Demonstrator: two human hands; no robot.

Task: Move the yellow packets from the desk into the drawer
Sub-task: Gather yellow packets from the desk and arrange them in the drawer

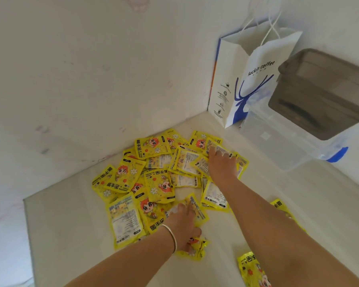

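Your left hand [183, 225] is curled shut on one crumpled yellow packet [196, 246], w/ your thumb pinning it at about 6 o'clock of the big pile. Fingertips of that hand also press down on another packet [192, 206] just above. You wear a thin silver bracelet [172, 237] on that wrist.

Your right hand [222, 162] lies flat & spread out on packets at about 2 o'clock of the pile. Fingers are apart, pressing down, not closed round anything. One packet under it shows its pale back side [201, 165].

Yellow packets [153, 179] sit in a messy heap on the white desk [71, 235], many on top of each other. Some face up w/ a cartoon kid w/ orange hair, some face down w/ small print. Heap is near the back corner where desk meets the wall [81, 69].

Two more packets lie apart from the heap: one [251, 270] at 5 o'clock near the bottom edge, one [280, 206] at 4 o'clock, partly hidden by your right arm.

At 1 o'clock stands a white paper bag [253, 79] w/ blue deer art & "luckin coffee" on it, upright in the corner. Just beside it, at 3 o'clock, is a clear plastic box [282, 146] w/ a blue clip. A grey see-through tub [323, 90] rests on top of the box, tilted.

Can't see any drawer from here.
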